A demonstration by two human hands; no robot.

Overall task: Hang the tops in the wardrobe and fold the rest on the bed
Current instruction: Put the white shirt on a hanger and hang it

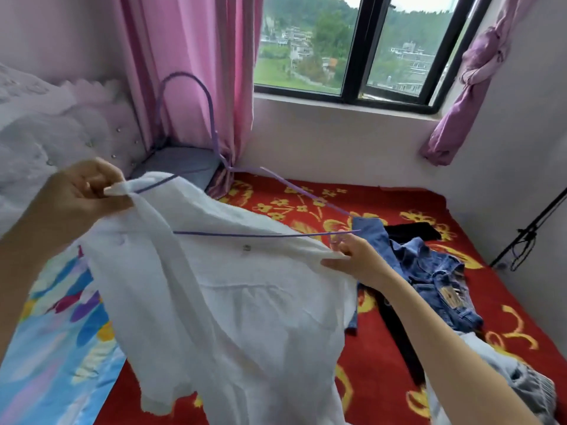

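Shirt (230,302), white, hangs btwn both hands w/ purple hanger (260,234) half inside. L hand (79,191) pinches one shoulder, R hand (359,256) pinches the other. Denim jacket (435,271) lies just past R hand.

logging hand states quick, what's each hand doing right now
Left hand: closed, pinching one shoulder of the white shirt.
Right hand: closed, pinching the shirt's other shoulder, by the end of the purple hanger.

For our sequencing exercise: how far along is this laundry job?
Done: nothing visibly hung yet. In hand: left hand and right hand hold the white top on the purple hanger. Left: crumpled denim garment and a black garment lie on the bed.
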